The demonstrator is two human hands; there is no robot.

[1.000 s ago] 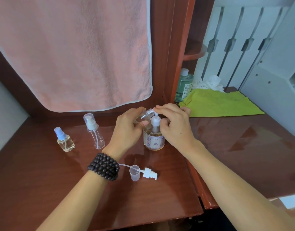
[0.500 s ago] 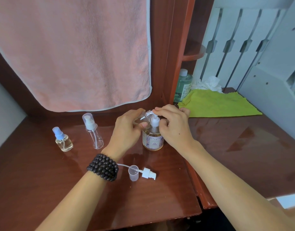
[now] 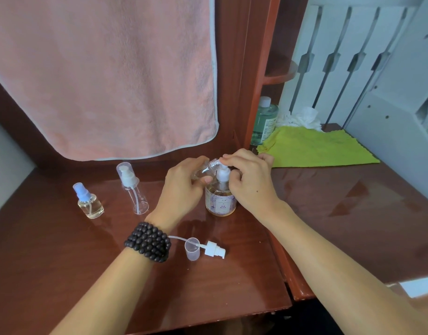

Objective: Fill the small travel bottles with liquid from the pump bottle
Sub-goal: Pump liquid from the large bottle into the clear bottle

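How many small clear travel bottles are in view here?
3. The blue-capped spray bottle stands far left on the desk, the capped pump bottle stands right of it, and the left hand holds an uncapped bottle tilted at the soap dispenser.

Glossy reddish-brown wooden surface, carrying the pump bottle near the middle. Standing well to its left: a small blue-capped spray bottle and, beside it, a clear travel bottle. Lying nearer the front edge: a detached white pump head touching a small clear cap. Spreading over the right rear: a green cloth.
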